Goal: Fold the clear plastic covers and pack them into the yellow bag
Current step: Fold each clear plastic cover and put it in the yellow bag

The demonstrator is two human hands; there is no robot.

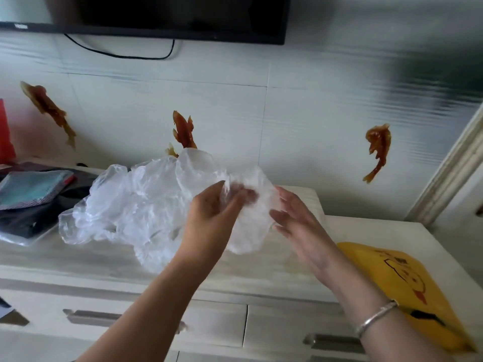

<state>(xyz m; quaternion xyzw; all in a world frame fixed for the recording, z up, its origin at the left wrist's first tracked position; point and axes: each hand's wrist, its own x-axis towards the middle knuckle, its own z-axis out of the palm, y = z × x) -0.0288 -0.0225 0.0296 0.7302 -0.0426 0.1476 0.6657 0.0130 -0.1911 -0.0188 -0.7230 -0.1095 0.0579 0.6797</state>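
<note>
Covers [136,202] — clear, heaped on cabinet [86,259]; left hand [214,212] pinches one, right hand [292,212] flat against it, fingers straight. Yellow bag [407,286] — right, near.

Covers heaped mid-counter, bag off to the right, clutter at the left end.

The heap of plastic covers [125,205] sits on the counter [78,259] near its middle, against the wall behind. The left hand [211,218] and right hand [295,218] meet at the heap's right edge, holding one cover [251,231] between them above the counter. The bag [407,288] lies flat on the counter to the right, under the right forearm. A stack of cloths [31,194] lies at the far left. Drawers [156,325] run below the counter's front edge, and a television [170,19] hangs on the wall above.
</note>
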